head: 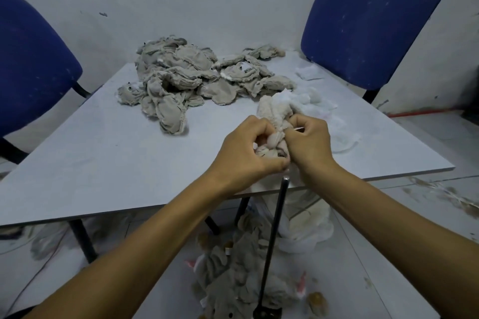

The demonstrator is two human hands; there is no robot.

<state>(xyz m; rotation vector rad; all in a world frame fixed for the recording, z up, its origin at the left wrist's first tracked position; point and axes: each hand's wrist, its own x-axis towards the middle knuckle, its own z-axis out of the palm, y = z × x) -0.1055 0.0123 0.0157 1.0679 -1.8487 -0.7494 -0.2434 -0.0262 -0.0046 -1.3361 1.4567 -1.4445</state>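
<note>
The left forearm (pixel 155 235) and right forearm (pixel 388 215) are bare along all that shows, slender and smooth, with no cloth on them. The left hand (pixel 248 147) and right hand (pixel 308 142) are bare as well, with knuckles and tendons showing plainly.

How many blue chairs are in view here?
2. The left chair is beside the table, cut off by the frame; the right chair is behind its far corner.

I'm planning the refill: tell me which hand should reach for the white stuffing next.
Probably right: the right hand lies beside the white stuffing on the table, while the left hand grips the plush toy on the far side and can steady it.
</note>
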